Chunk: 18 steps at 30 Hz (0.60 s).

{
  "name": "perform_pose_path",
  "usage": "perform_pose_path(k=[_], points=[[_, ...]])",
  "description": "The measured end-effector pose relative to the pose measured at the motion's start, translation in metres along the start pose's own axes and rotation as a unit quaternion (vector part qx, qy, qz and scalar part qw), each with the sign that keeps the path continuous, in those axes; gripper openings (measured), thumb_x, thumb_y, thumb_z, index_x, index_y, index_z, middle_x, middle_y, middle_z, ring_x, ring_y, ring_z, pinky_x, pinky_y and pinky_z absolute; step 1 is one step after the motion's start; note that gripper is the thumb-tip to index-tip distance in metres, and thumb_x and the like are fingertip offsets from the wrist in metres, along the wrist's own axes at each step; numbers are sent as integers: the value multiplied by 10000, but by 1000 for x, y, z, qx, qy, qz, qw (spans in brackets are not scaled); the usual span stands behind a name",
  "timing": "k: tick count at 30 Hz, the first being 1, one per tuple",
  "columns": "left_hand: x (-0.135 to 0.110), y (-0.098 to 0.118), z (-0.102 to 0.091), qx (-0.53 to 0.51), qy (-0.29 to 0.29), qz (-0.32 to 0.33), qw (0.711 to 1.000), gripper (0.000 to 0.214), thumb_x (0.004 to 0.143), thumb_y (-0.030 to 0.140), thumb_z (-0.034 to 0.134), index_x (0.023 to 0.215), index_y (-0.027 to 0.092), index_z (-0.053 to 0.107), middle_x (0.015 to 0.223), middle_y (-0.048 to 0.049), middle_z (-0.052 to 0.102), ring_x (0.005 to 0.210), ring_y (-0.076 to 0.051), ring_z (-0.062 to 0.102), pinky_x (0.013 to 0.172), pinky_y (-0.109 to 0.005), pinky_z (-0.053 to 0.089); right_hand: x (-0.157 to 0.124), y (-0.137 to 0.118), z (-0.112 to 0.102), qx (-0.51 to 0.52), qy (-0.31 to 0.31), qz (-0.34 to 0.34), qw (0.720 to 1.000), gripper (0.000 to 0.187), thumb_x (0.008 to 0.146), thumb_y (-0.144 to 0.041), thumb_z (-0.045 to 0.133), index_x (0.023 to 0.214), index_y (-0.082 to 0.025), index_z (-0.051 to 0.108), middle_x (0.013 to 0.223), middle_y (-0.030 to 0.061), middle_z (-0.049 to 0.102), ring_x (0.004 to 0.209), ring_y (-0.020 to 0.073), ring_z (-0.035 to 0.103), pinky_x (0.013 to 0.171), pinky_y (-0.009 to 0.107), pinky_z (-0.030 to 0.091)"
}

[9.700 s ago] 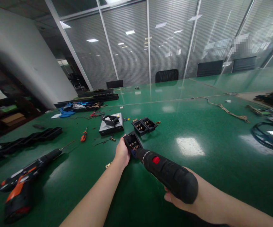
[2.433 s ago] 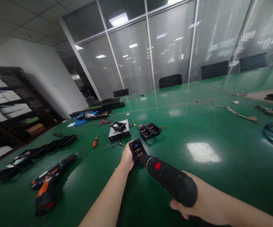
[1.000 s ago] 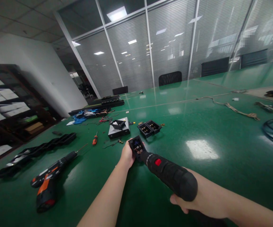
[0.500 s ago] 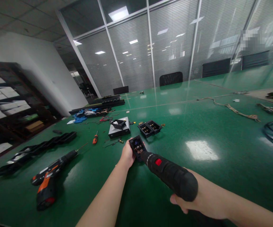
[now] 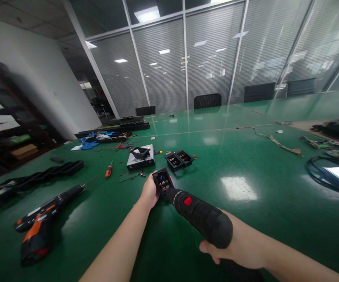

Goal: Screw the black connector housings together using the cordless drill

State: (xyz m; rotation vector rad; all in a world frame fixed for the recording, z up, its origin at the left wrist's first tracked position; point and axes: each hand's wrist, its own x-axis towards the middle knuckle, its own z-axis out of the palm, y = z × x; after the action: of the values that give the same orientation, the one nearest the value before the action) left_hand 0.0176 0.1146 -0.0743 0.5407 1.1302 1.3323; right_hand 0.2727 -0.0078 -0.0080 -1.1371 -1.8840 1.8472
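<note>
Head view shows me my left hand (image 5: 149,192) wrapped around the near left side of a small black socket box (image 5: 162,183) on the green table (image 5: 246,219); its fingers are curled shut on the box's edge, thumb along the near rim, and the open face with brass terminals looks up just past the fingertips; my right hand (image 5: 234,250) sits low and close to me, fingers closed round the grip of a black electric screwdriver (image 5: 200,216) with a red button on top; the tool's nose runs forward and to the left from that grip and meets the box at its near right corner, right beside my left thumb; the bit itself is hidden behind the nose, so I cannot tell which screw it sits on; beyond my left fingertips lie two more black socket boxes (image 5: 178,159) side by side, and to their left a grey flat case (image 5: 140,159) with a black frame on it; further left of my left hand rests a small orange screwdriver (image 5: 109,170), and well to the left, nearer me, an orange and black drill (image 5: 44,223) lies on its side
</note>
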Motion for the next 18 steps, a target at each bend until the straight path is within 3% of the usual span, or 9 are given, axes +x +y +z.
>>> perform_pose_path(k=[6, 18], points=[[1, 3, 1, 5, 15, 0, 1000, 398, 1046, 365, 459, 966, 105, 749, 828, -164, 803, 690, -268, 771, 597, -360, 632, 6, 8, -1, 8, 4, -18, 1000, 188, 773, -182, 772, 770, -180, 584, 618, -44, 629, 581, 107, 597, 581, 204, 480], [4, 5, -4, 32, 12, 6, 999, 370, 1057, 382, 481, 989, 124, 738, 839, -155, 809, 689, -280, 773, 599, -392, 643, 17, 18, -1, 0, 3, -36, 999, 171, 739, -120, 773, 668, -164, 623, 597, -47, 634, 560, 98, 608, 583, 184, 508]])
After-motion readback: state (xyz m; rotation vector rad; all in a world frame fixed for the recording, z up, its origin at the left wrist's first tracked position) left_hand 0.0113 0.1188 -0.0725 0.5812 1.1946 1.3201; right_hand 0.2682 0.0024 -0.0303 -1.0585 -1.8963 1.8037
